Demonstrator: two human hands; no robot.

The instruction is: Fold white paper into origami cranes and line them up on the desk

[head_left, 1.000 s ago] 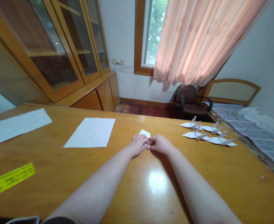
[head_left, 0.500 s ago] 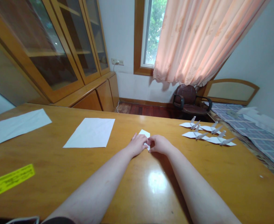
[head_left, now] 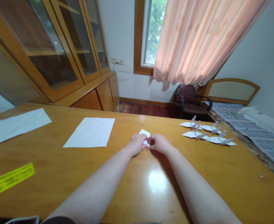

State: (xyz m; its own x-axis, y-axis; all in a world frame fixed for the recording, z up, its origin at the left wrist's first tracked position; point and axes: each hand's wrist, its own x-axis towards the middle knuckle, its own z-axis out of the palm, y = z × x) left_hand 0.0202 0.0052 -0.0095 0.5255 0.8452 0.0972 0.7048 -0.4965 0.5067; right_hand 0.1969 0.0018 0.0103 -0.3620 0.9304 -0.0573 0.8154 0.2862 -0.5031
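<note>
Two bare hands are being drawn together on a folded white paper (head_left: 144,133), the left hand (head_left: 138,144) and right hand (head_left: 159,143) pinching it closed with the fingertips, its point showing past them. Four paper cranes (head_left: 188,134) are being kept to the right on the desk (head_left: 57,174), while two white sheets (head_left: 90,132) and a yellow strip (head_left: 9,180) are being left to the left. A peach curtain (head_left: 197,40) and glass-fronted wooden cabinets (head_left: 45,46) are being seen beyond.
</note>
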